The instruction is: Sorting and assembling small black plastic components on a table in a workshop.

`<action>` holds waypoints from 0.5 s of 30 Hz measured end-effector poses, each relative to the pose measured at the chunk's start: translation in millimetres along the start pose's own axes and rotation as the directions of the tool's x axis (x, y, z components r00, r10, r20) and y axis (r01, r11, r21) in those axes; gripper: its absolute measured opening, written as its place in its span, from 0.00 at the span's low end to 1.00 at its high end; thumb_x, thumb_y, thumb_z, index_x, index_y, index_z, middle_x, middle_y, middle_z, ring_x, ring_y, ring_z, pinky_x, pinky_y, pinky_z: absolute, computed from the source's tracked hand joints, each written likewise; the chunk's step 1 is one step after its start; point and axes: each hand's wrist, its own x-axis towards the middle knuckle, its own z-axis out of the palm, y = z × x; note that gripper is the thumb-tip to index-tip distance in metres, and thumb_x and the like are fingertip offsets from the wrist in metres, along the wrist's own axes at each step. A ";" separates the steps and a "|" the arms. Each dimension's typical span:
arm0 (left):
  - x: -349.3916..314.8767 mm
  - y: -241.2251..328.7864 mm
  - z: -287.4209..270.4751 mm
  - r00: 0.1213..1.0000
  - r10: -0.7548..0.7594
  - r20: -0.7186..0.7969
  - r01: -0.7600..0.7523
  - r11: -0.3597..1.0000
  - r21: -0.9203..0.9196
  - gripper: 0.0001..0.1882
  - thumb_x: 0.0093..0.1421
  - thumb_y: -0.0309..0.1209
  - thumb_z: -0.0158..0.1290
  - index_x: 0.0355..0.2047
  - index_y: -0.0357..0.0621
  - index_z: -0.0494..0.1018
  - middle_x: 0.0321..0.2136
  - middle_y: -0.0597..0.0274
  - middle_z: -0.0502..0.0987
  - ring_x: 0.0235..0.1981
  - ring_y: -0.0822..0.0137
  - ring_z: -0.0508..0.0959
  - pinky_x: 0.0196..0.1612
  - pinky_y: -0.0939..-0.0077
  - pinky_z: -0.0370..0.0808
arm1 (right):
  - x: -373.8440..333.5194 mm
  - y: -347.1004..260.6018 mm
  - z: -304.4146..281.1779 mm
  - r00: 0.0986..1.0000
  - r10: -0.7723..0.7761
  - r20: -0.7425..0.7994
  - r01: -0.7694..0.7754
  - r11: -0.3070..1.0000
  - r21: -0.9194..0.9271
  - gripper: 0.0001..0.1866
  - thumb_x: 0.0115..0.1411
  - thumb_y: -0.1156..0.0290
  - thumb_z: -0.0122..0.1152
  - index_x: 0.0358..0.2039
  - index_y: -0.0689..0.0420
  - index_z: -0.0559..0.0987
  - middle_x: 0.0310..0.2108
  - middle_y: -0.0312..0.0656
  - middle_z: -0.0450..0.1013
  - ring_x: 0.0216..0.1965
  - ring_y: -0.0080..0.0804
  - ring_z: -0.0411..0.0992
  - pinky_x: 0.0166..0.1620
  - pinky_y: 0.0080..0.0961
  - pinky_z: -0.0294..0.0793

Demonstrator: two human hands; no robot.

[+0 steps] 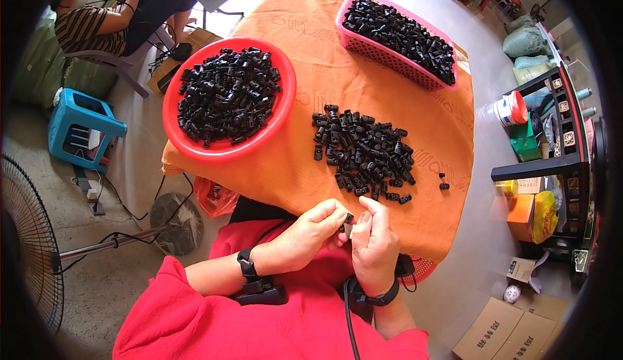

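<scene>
Close in front of me, at the near edge of the table, both hands meet around one small black plastic cord lock [349, 218]. My left hand [295, 240] pinches it between thumb and fingers. My right hand [375, 250] is closed against its other side, thumb bent, index finger raised; a small pale bit shows between the hands, too small to name. Just beyond lies a loose pile of black cord locks [363, 149] on the orange cloth [272, 172]. Two cord locks [443, 182] lie apart to its right.
A red basin [287, 110] heaped with black cord locks stands at the table's left, and a pink basket [396, 63] full of them at the far right. A fan [32, 243] and blue stool [87, 126] stand left. Another person [104, 26] sits far left. Cardboard [506, 331] lies right.
</scene>
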 end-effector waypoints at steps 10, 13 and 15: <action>-1.3 4.0 2.1 0.996 -0.086 0.000 0.086 0.995 -0.059 0.11 0.72 0.37 0.44 0.41 0.43 0.72 0.29 0.71 0.71 0.31 0.80 0.69 0.33 0.84 0.67 | 4.1 6.6 -14.6 0.991 0.004 -0.134 -0.001 1.000 0.018 0.13 0.66 0.77 0.49 0.49 0.64 0.73 0.24 0.42 0.71 0.23 0.31 0.73 0.29 0.27 0.74; -0.9 3.9 3.5 0.996 -0.085 0.010 0.085 0.993 -0.087 0.11 0.72 0.37 0.45 0.40 0.44 0.72 0.28 0.71 0.71 0.30 0.79 0.69 0.32 0.84 0.67 | 3.3 9.9 -15.3 0.997 -0.036 -0.068 0.037 0.999 0.006 0.12 0.66 0.78 0.49 0.49 0.64 0.73 0.23 0.40 0.71 0.22 0.27 0.72 0.29 0.26 0.74; -1.2 5.7 4.0 0.995 -0.101 0.004 0.101 0.990 -0.097 0.11 0.72 0.37 0.45 0.40 0.44 0.72 0.29 0.71 0.71 0.30 0.80 0.69 0.32 0.84 0.67 | 1.3 15.0 -13.5 0.999 0.038 0.008 -0.039 0.988 0.152 0.11 0.66 0.77 0.49 0.48 0.63 0.73 0.23 0.40 0.73 0.22 0.25 0.73 0.28 0.24 0.75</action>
